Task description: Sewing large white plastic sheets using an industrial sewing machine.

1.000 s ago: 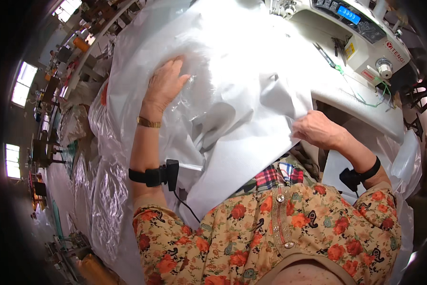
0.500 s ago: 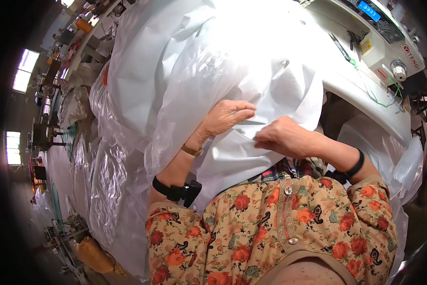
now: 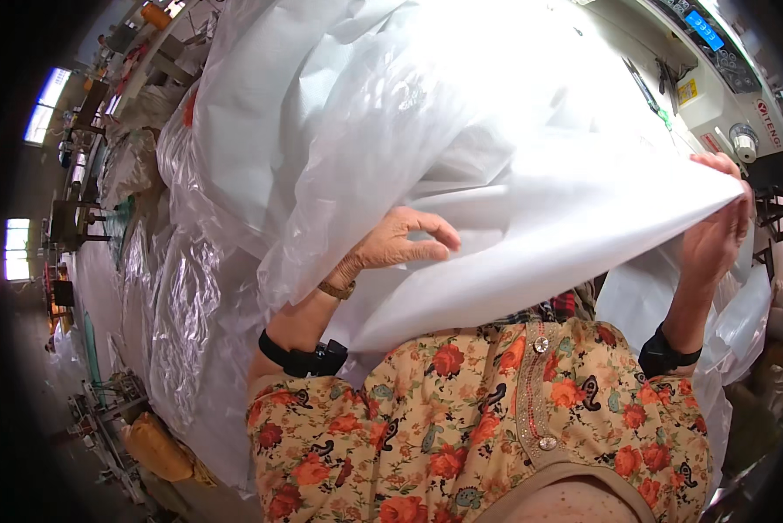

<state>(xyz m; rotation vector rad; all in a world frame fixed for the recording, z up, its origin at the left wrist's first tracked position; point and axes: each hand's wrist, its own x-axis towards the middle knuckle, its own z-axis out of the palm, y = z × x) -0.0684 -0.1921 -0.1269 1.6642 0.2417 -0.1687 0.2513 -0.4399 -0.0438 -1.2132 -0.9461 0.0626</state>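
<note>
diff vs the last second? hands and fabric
The right hand has swung out to the right and up, pulling a corner of the white fabric taut near the sewing machine. The left hand has come back from the far fold, then opened with fingers spread on the sheet. The clear plastic at left and both wristbands are unchanged.

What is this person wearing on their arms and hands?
Both hands are bare. The left hand has a gold bracelet at the wrist and a black band higher up the forearm. The right hand has a similar black strap.
</note>
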